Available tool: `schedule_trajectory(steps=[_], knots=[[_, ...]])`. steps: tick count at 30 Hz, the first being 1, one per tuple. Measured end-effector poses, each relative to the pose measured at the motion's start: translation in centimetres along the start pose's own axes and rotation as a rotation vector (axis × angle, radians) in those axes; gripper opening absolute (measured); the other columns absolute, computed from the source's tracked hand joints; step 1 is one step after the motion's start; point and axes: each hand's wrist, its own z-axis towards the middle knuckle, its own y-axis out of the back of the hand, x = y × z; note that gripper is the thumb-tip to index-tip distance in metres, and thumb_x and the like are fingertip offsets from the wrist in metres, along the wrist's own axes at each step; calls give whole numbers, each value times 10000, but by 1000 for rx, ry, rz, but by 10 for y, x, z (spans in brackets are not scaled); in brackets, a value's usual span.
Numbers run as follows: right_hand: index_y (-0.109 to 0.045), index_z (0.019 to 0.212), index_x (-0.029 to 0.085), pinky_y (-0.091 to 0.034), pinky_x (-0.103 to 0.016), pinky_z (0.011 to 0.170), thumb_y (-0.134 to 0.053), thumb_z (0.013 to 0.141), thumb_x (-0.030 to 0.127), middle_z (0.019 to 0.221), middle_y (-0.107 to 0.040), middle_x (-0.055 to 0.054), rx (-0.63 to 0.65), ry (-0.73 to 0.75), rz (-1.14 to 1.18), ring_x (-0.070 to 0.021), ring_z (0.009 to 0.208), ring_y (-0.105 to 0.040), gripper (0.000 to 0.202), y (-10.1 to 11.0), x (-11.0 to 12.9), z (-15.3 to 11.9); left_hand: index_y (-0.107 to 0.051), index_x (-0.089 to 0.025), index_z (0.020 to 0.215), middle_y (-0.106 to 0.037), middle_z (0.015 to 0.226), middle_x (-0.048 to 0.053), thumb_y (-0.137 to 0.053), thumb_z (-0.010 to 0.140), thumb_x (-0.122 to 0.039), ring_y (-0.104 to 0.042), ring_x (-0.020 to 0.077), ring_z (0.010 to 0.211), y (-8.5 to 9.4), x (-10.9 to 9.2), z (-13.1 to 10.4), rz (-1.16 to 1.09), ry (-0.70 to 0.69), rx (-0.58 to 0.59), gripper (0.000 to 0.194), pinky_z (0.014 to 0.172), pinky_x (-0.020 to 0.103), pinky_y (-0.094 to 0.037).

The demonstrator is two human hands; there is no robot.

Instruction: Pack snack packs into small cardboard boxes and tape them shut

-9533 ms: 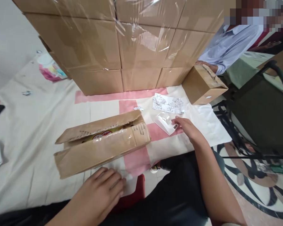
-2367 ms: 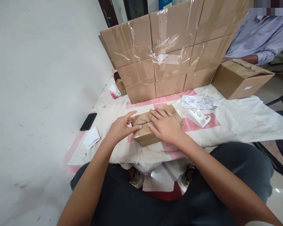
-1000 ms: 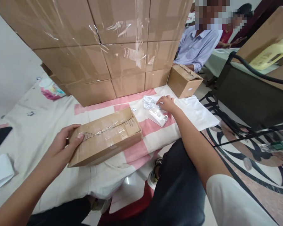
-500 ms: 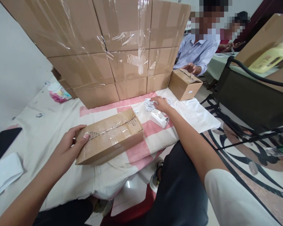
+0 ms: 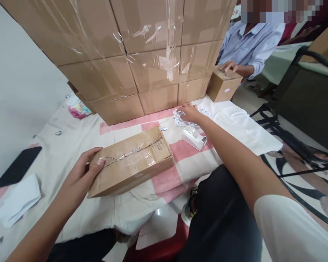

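A long taped cardboard box (image 5: 133,156) lies at an angle on the cloth-covered surface. My left hand (image 5: 89,165) grips its left end, thumb on the top flap and fingers over the far edge. Worn, torn tape runs along the top seam. To the right, my right hand (image 5: 190,112) rests over white paper with dark print (image 5: 178,119), its fingers apart and touching it. The hand covers part of the paper. Just below that hand sits a white tape dispenser (image 5: 193,138).
A wrapped stack of cartons (image 5: 153,69) stands behind. At the right, a co-worker's hand (image 5: 229,66) touches a smaller box (image 5: 224,85). A black phone-like slab (image 5: 18,167), folded white cloth (image 5: 20,200) and colourful packet (image 5: 78,108) lie left. A dark chair (image 5: 307,94) is at right.
The view has shifted, so the table things sit differently in frame. Both my hands keep their places on the box and at the printed paper. The co-worker's hand has moved on the smaller box.
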Motion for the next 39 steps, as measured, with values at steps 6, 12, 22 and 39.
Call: schedule_trajectory(steps=[6, 12, 22, 39], knots=[[-676, 1272, 217, -338, -572, 976, -537, 845, 152, 1252, -587, -175, 1, 33, -5, -385, 1196, -452, 454, -15, -2, 8, -554, -397, 1276, -668, 1181, -33, -527, 829, -702, -647, 272, 983, 2, 1, 4, 115, 30, -63, 541, 744, 363, -552], [-753, 1074, 107, -432, -407, 947, -514, 808, 96, 1111, -697, -157, -35, 37, 123, -292, 1055, -591, 358, -15, -23, 5, -571, -506, 1203, -705, 1111, -87, -541, 800, -743, -678, 288, 991, 7, 8, 7, 175, 53, -72, 468, 735, 412, -581], [-719, 952, 130, -441, -325, 779, -542, 828, 157, 957, -736, -112, -240, -111, 205, -233, 855, -621, 218, -7, -32, -12, -552, -388, 1304, -663, 1208, -13, -530, 813, -714, -639, 299, 1043, 5, 6, 2, 148, 0, -63, 590, 831, 416, -554], [-688, 886, 147, -487, -347, 818, -504, 788, 75, 935, -730, -94, -463, -141, 513, -212, 793, -631, 220, -1, -42, -39, -613, -466, 1230, -622, 1171, -25, -570, 793, -658, -631, 261, 1010, 20, 2, 16, 247, -145, -105, 479, 865, 439, -541]])
